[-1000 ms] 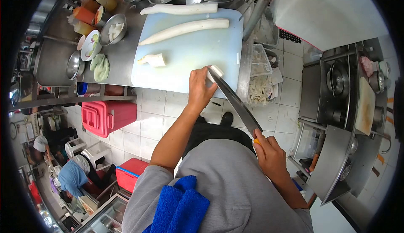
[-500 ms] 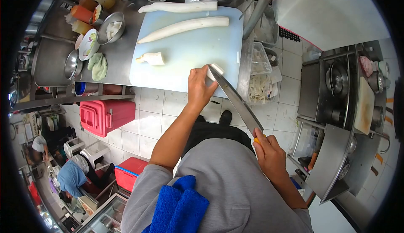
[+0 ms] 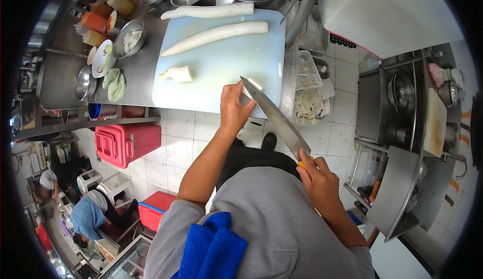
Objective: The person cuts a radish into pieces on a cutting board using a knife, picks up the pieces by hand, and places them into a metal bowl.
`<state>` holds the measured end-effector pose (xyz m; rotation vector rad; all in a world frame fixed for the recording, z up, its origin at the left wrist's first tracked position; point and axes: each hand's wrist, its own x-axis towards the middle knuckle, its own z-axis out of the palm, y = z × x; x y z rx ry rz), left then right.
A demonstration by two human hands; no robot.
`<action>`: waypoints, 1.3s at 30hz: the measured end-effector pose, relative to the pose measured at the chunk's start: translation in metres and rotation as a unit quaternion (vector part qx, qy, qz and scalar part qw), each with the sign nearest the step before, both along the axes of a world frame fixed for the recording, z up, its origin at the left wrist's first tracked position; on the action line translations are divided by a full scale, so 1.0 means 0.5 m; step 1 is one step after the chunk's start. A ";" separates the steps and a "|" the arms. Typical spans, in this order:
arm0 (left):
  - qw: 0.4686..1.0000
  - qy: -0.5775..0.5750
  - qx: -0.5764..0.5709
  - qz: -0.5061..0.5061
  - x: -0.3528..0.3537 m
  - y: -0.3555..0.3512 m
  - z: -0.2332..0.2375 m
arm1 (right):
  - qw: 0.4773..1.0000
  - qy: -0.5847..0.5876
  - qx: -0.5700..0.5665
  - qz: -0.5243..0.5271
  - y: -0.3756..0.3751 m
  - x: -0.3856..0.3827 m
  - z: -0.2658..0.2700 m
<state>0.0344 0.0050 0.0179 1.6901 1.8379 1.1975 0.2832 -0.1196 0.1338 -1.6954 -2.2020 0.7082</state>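
Note:
My right hand [image 3: 319, 179] is wrapped round the yellow handle of a large kitchen knife [image 3: 279, 120]. Its long blade slants up and left, with the tip beside my left hand [image 3: 235, 109]. The fingers of that hand hold a short white radish piece [image 3: 256, 83] near the front edge of the pale blue cutting board [image 3: 211, 85]. Blade and fingers partly cover the piece, so how deep the edge sits in it cannot be seen. A radish end [image 3: 177, 74] lies to the left. Two long peeled radishes, a nearer one [image 3: 216, 36] and a farther one [image 3: 211, 11], rest across the back.
Left of the board stand a metal bowl with white pieces [image 3: 129, 40], a white bowl [image 3: 103, 59] and a green cloth [image 3: 115, 84]. Peelings [image 3: 309, 107] fill a bag at the right. A pink bin [image 3: 128, 144] is below; another person [image 3: 90, 213] sits lower left.
The view has shifted slightly left across the scene. The knife tip has slid a little left over the radish piece, and my left hand keeps its place beside it.

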 end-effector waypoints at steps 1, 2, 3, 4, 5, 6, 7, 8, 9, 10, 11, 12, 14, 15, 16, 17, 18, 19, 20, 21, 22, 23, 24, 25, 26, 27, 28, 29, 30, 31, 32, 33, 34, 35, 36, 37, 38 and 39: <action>1.000 -0.001 0.000 -0.001 0.000 0.000 0.000 | 1.000 -0.001 0.000 -0.001 0.003 -0.001 0.001; 1.000 0.000 -0.006 -0.001 0.000 -0.001 0.001 | 1.000 -0.004 0.005 0.003 0.007 -0.004 0.002; 1.000 0.001 -0.012 -0.002 0.000 -0.001 0.001 | 1.000 -0.006 0.010 0.006 0.011 -0.007 0.002; 1.000 0.001 -0.013 -0.002 -0.001 -0.001 0.001 | 1.000 -0.006 0.010 0.006 0.013 -0.010 0.002; 1.000 0.003 -0.012 -0.003 -0.001 -0.001 0.001 | 1.000 0.003 0.006 0.000 0.016 -0.013 0.001; 1.000 0.006 -0.010 -0.005 -0.001 0.000 0.001 | 1.000 0.012 0.003 -0.006 0.019 -0.016 0.001; 1.000 0.006 -0.010 -0.005 -0.002 0.000 -0.003 | 1.000 0.012 0.002 -0.007 0.023 -0.019 -0.001; 1.000 0.008 0.005 -0.007 -0.003 0.000 -0.008 | 1.000 0.014 0.001 -0.007 0.027 -0.022 -0.005; 1.000 0.010 0.020 -0.009 -0.003 0.002 -0.011 | 1.000 0.015 0.000 -0.008 0.030 -0.023 -0.009; 1.000 0.006 0.022 -0.012 -0.004 0.002 -0.010 | 1.000 0.011 0.002 -0.011 0.033 -0.025 -0.014; 1.000 0.008 0.014 -0.013 -0.004 0.001 -0.008 | 1.000 0.012 0.018 -0.003 0.036 -0.026 -0.021; 1.000 0.010 0.005 -0.015 -0.004 -0.001 -0.007 | 0.999 0.012 0.033 0.005 0.038 -0.027 -0.026; 1.000 -0.002 0.007 -0.011 -0.004 0.000 -0.014 | 0.999 0.012 0.034 0.001 0.043 -0.030 -0.029; 1.000 -0.009 0.007 0.000 -0.004 0.000 -0.016 | 0.999 0.017 0.034 0.004 0.045 -0.031 -0.030; 1.000 0.002 0.016 -0.002 -0.003 0.000 -0.015 | 0.999 0.016 0.034 0.003 0.048 -0.032 -0.032; 1.000 0.002 0.016 -0.003 -0.001 0.000 -0.008 | 0.999 0.019 0.030 0.006 0.050 -0.033 -0.034; 1.000 0.000 0.010 -0.004 0.000 0.000 -0.001 | 0.999 0.022 0.025 0.008 0.053 -0.034 -0.034; 1.000 -0.002 0.003 -0.006 0.001 0.000 0.003 | 0.999 0.022 0.025 0.008 0.056 -0.036 -0.032; 1.000 -0.002 0.003 -0.006 0.001 0.001 0.003 | 1.000 0.022 0.004 0.004 0.060 -0.037 -0.028; 1.000 0.000 0.005 -0.007 0.001 0.000 0.003 | 1.000 0.022 -0.018 -0.001 0.063 -0.039 -0.026; 1.000 0.001 0.006 -0.007 0.000 0.000 0.003 | 1.000 0.022 -0.018 -0.001 0.065 -0.041 -0.026; 1.000 0.001 0.006 -0.008 0.000 0.000 -0.001 | 0.999 0.029 -0.015 0.001 0.068 -0.041 -0.028; 1.000 -0.004 0.008 -0.006 -0.002 0.000 -0.008 | 0.999 0.037 -0.012 0.003 0.070 -0.042 -0.029; 1.000 -0.009 0.011 -0.004 -0.003 0.000 -0.011 | 0.999 0.037 -0.013 0.003 0.072 -0.042 -0.031; 1.000 -0.009 0.011 -0.004 -0.003 0.000 -0.009 | 0.999 0.035 -0.014 0.004 0.074 -0.043 -0.032; 1.000 -0.009 0.007 -0.009 -0.002 0.000 -0.005 | 0.999 0.033 -0.015 0.006 0.077 -0.045 -0.034; 1.000 -0.009 0.004 -0.013 -0.003 -0.001 -0.003 | 0.999 0.033 -0.015 0.006 0.080 -0.046 -0.037; 1.000 -0.009 0.004 -0.013 -0.003 -0.001 -0.003 | 0.999 0.031 -0.011 0.008 0.083 -0.048 -0.040; 1.000 -0.007 0.005 -0.014 -0.003 -0.001 -0.003 | 0.999 0.030 -0.007 0.010 0.086 -0.048 -0.044; 1.000 -0.005 0.006 -0.016 -0.004 -0.001 -0.002 | 0.999 0.030 -0.007 0.010 0.089 -0.048 -0.048; 1.000 -0.005 0.006 -0.016 -0.004 0.000 -0.003 | 0.999 0.028 0.002 0.019 0.091 -0.048 -0.054; 1.000 -0.007 0.004 -0.015 -0.003 0.000 -0.003 | 0.999 0.027 0.010 0.027 0.094 -0.049 -0.058; 1.000 -0.010 0.002 -0.014 -0.004 0.000 -0.004 | 0.999 0.027 0.011 0.028 0.097 -0.049 -0.063; 1.000 -0.009 0.002 -0.013 -0.005 -0.001 -0.005 | 0.999 0.030 0.016 0.030 0.099 -0.050 -0.067; 1.000 -0.009 0.000 -0.014 -0.005 -0.001 -0.006 | 0.999 0.032 0.022 0.032 0.102 -0.050 -0.068; 1.000 -0.008 -0.002 -0.015 -0.006 -0.001 -0.007 | 0.999 0.032 0.023 0.032 0.106 -0.051 -0.067; 1.000 -0.008 -0.001 -0.015 -0.006 -0.001 -0.007 | 0.999 0.031 0.014 0.029 0.110 -0.053 -0.063; 1.000 -0.003 -0.005 -0.016 -0.007 -0.002 -0.007 | 0.999 0.029 0.005 0.026 0.112 -0.054 -0.062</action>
